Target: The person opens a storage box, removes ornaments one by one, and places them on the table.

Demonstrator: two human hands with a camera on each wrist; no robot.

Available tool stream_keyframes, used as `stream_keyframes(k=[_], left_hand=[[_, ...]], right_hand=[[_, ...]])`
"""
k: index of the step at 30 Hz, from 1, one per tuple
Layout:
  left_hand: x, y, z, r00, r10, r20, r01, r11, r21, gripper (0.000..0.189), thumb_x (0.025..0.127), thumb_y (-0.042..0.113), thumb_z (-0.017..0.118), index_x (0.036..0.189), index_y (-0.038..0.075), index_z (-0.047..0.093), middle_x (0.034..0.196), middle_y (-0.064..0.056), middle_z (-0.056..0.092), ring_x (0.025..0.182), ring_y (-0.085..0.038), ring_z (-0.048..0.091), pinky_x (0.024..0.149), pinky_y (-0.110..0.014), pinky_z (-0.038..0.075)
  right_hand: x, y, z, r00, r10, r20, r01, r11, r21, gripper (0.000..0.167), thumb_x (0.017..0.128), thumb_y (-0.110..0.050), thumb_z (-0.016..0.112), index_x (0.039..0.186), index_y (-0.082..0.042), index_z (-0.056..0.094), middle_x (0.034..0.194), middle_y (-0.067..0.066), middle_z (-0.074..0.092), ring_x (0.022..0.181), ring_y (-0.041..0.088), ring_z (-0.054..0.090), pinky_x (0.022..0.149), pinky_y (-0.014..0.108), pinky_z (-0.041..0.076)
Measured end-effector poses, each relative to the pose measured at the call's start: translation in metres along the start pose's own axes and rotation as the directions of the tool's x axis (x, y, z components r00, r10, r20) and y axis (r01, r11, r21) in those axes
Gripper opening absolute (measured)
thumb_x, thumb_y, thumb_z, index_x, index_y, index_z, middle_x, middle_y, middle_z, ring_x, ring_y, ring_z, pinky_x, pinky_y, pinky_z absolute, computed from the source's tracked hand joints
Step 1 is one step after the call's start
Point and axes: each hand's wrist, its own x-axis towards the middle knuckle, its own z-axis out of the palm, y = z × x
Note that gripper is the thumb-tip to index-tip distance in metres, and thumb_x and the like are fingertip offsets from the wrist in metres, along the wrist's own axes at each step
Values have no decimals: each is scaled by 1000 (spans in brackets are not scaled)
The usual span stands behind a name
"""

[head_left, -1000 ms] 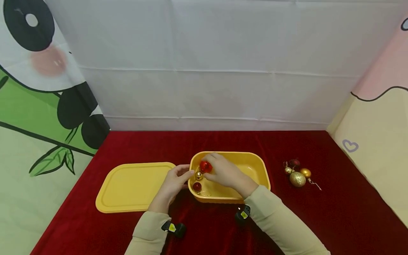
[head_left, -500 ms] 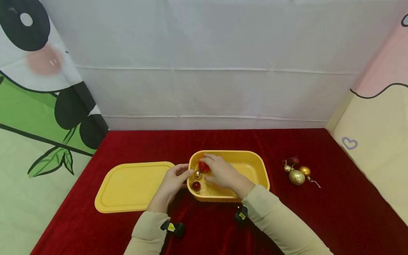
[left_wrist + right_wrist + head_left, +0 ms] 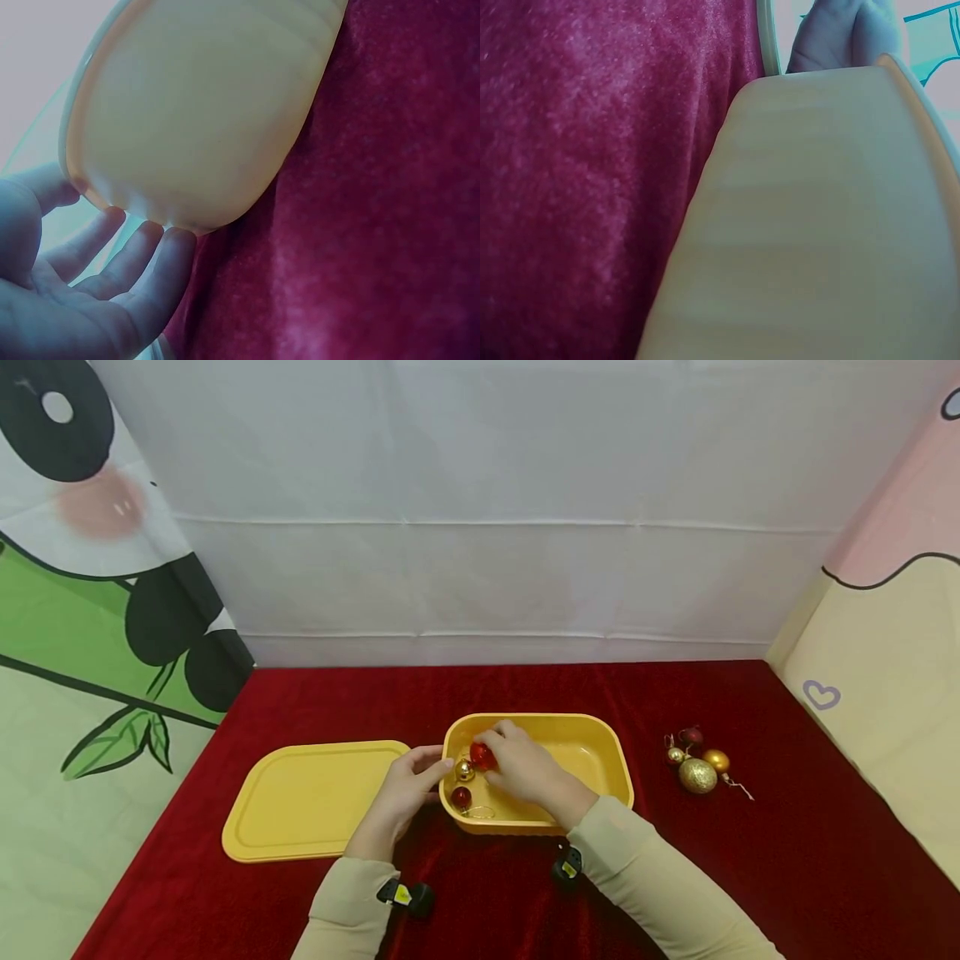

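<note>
A yellow tub (image 3: pixel 588 764), an oblong with rounded corners, smooth walls and a softly glossy floor, stood on the worktop (image 3: pixel 315 910), which wore a plush red cloth (image 3: pixel 487 902) with a velvety nap. Inside the tub, at its left end, the right hand (image 3: pixel 531 770) had its grip curled round a shiny, translucent-looking red ball (image 3: pixel 482 757), thumb nearer the tub's front wall and fingers toward its back. Just beside that ball, against the tub's left end, lay a mirror-bright gold ball (image 3: pixel 464 769), and in the front left corner a small dark red ball (image 3: pixel 461 797), near a thin loop of thread (image 3: pixel 480 812). The left hand (image 3: pixel 405 787) held the tub's left end in a narrow grip, thumb at the rim and fingertips on the smooth outer wall. Left of the tub, the flat yellow lid (image 3: pixel 311 802) matched its rounded outline, with a shallow line running inside its edge. Well apart to the tub's right sat a cluster: a grainy, glittery gold ball (image 3: pixel 698 776), a satiny gold ball (image 3: pixel 717 761) trailing a pale cord (image 3: pixel 739 790), a small shiny gold bauble (image 3: pixel 676 756) and a wine-red ball (image 3: pixel 692 737).
</note>
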Motion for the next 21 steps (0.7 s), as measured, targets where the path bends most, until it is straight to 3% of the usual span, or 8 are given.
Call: stream_keyframes(k=[9,15,21], left_hand=[[0,3,-1,1000,-4,-17,4,1000,9,40,92,24,61,128,8,54,124,-16,58,103,-23,61,77,-36,56],[1,1,0,1000,-5,-18,5,1000,7,40,92,24,61,129,8,54,124,-16,58,103,-23,61,78,-36,56],[1,0,2,1000,1,-13,-1,1000,-7,39,92,22,60,128,8,54,122,-15,59,100,-22,62,77,-35,56]], right_hand=[[3,0,-1,996,73,49,-74,997,26,36,85,-23,71,112,-12,50,99,1,57,87,15,55,77,31,49],[1,0,-6,994,94,51,-99,990,104,51,84,-22,71,128,-10,49,117,8,55,103,20,57,92,37,48],[-3,1,-11,996,85,24,-88,978,189,53,83,-19,72,130,-6,53,120,11,49,102,22,57,93,37,48]])
